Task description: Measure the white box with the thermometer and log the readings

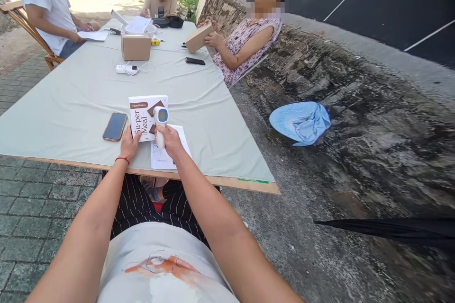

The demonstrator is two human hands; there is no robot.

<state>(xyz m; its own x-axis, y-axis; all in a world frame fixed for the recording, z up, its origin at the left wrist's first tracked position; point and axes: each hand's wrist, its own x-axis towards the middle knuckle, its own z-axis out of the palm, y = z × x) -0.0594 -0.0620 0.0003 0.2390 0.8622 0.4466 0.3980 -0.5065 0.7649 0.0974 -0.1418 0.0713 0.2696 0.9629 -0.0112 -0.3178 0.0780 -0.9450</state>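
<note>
My left hand (130, 144) grips the lower left side of a white box (138, 104) printed "NutriMotion Su-per Meal", its thumb on the front face. In my right hand (169, 142) is a white infrared thermometer (162, 114), fingers wrapped round its handle and the blue-rimmed screen facing up. The thermometer is in front of the box's right side and covers part of it. Printed sheets (183, 144) lie on the table under my right hand. To the left of the box rests a smartphone (115, 127) in an orange-edged case.
Farther up the cloth-covered table (88, 90) are a brown carton (135, 48), a white device with a cable (126, 69) and a black phone (195, 61). Three people sit around it; one holds a cardboard box (199, 38). A blue hat (300, 123) lies to the right.
</note>
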